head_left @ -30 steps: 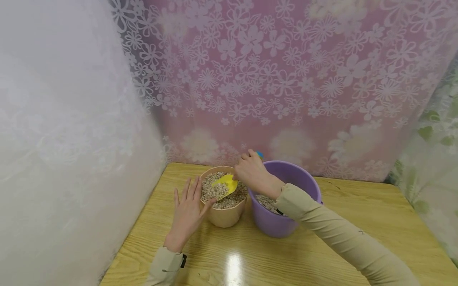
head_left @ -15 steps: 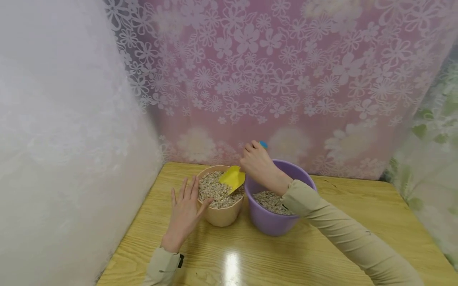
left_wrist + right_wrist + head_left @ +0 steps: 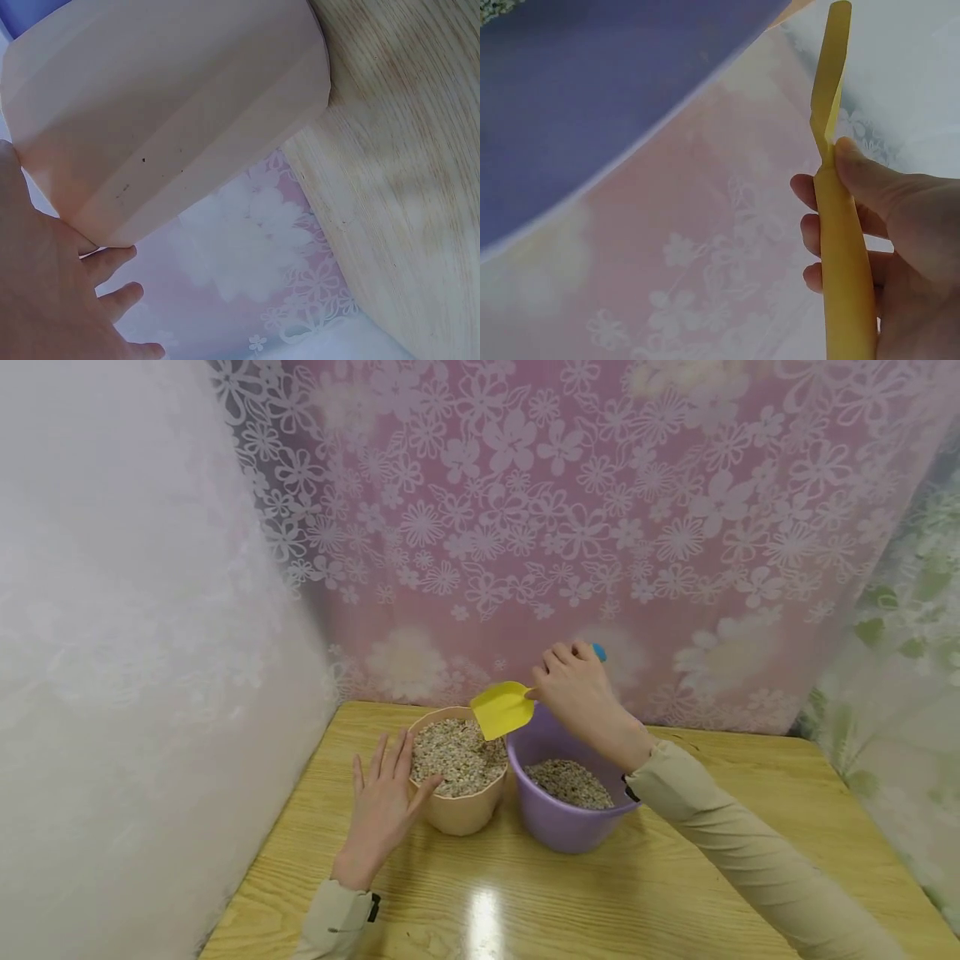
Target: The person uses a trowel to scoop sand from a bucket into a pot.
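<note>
My right hand [image 3: 581,693] grips the handle of a yellow shovel [image 3: 504,710], fingers and thumb wrapped round it, as the right wrist view confirms. The blade looks bare and hangs over the right rim of a peach pot [image 3: 461,814]. Inside that pot lies a heap of small pale pebbles or grains [image 3: 457,760]; I cannot tell which. My left hand [image 3: 382,814] rests against the pot's left side with fingers spread and straight. Under my right hand stands a purple bucket [image 3: 558,827], with more of the same grains [image 3: 570,783] at its bottom.
Both containers stand side by side on a wooden table [image 3: 420,902]. A pink flowered curtain [image 3: 525,543] hangs behind the table, a white sheet [image 3: 150,652] on the left, and a green-leaf cloth [image 3: 892,693] on the right.
My right hand has lifted the shovel and moved it right, from the peach pot's grains to above its rim. Grains on the blade have slid off into the pot. My left hand stays put.
</note>
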A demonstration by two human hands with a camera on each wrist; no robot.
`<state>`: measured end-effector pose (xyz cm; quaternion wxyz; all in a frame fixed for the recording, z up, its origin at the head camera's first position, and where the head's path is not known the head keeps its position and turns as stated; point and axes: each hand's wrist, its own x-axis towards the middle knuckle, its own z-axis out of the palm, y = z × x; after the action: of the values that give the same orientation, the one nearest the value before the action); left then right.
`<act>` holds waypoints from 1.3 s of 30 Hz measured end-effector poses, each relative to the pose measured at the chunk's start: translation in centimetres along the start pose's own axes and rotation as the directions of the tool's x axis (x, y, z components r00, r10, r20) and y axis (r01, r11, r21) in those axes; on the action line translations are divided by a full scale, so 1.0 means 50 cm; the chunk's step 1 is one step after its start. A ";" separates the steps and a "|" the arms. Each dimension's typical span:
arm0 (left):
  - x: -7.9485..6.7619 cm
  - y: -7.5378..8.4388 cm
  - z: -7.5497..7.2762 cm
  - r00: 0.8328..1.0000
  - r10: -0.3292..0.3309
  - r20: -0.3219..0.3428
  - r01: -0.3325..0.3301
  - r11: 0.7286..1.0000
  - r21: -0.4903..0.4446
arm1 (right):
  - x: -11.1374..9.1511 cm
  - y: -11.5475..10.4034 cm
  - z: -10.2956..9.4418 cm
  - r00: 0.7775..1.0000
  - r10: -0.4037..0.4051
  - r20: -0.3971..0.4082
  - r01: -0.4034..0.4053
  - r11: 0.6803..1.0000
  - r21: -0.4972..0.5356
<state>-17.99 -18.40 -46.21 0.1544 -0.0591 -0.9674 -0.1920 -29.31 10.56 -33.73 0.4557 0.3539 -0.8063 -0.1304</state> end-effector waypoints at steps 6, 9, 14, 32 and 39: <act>0.000 0.001 -0.001 1.000 0.000 0.002 0.000 1.000 -0.009 | -0.042 0.038 -0.068 0.966 0.084 0.244 -0.118 0.985 0.129; 0.000 0.001 -0.002 1.000 0.000 0.001 0.000 1.000 -0.005 | -0.070 0.060 -0.075 0.944 0.118 0.307 -0.171 0.973 0.153; 0.004 0.011 -0.009 0.999 0.028 -0.018 -0.027 0.999 0.021 | -0.125 0.087 -0.068 0.937 0.125 0.327 -0.176 0.976 0.132; 0.063 0.229 0.034 0.958 0.282 0.055 -0.283 0.959 0.009 | -0.192 0.078 0.006 0.914 -0.074 0.399 0.146 0.977 -0.152; 0.067 0.254 0.059 0.967 0.252 0.043 -0.253 0.967 0.025 | -0.165 0.062 0.037 0.872 -0.219 0.438 0.321 0.931 -0.173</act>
<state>-19.75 -5.38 -43.22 0.1593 -0.1831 -0.9576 -0.1551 -29.51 18.26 -38.39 0.2920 0.3706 -0.8043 -0.3613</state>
